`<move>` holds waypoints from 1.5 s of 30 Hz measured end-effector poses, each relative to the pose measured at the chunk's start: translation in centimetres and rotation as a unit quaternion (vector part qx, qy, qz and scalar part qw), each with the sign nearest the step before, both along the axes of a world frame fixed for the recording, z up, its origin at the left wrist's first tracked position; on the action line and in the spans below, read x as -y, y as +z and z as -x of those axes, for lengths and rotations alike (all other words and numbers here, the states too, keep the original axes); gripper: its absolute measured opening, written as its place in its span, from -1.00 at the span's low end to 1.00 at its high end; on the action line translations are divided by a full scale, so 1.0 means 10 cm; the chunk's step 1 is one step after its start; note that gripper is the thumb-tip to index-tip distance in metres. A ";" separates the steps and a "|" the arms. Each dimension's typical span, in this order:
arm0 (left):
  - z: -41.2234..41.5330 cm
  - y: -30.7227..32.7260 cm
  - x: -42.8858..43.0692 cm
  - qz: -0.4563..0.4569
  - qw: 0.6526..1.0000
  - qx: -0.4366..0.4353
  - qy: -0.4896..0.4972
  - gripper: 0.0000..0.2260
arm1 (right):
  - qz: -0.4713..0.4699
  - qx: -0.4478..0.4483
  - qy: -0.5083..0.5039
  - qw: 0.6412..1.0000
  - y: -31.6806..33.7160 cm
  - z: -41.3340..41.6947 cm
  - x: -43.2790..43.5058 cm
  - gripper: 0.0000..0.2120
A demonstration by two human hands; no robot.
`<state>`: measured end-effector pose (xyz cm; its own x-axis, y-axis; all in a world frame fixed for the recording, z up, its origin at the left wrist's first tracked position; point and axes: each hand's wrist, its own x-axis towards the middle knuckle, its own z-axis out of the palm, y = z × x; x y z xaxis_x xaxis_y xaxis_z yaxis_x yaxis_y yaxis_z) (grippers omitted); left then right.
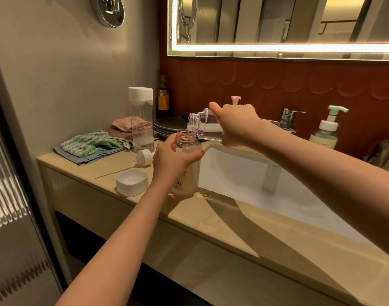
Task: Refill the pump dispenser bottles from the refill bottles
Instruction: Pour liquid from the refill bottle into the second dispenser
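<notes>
At frame centre, the right hand [237, 123] tips a clear refill bottle [208, 127] over the open dispenser bottle [188, 166], gripped upright by the left hand [170, 161] on the counter [211, 224].

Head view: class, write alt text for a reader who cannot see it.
The right hand tips a clear refill bottle over the open neck of a pump dispenser bottle, which the left hand grips on a bathroom counter beside a sink.

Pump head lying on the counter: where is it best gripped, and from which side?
Pinch the pump head by its round white collar, coming from above: it lies on its side on the counter, so the collar's sides are exposed, while its thin dip tube trails left and looks too slender to hold.
</notes>
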<state>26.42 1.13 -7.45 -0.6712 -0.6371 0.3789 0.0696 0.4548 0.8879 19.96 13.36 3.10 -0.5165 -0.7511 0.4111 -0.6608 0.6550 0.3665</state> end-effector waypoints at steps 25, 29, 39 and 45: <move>0.00 -0.01 0.01 0.007 1.000 0.002 0.006 -0.28 | 0.001 0.003 -0.005 1.000 0.00 0.00 0.00 -0.37; 0.00 -0.01 0.02 0.008 1.000 0.002 0.009 -0.28 | 0.001 0.009 -0.004 1.000 0.00 0.00 0.00 -0.37; 0.02 -0.01 0.02 0.005 1.000 0.001 0.009 -0.29 | -0.005 0.011 -0.014 1.000 0.01 -0.02 0.00 -0.37; 0.01 -0.01 0.02 0.006 1.000 0.000 0.006 -0.31 | -0.008 0.011 -0.016 1.000 0.01 -0.03 0.00 -0.37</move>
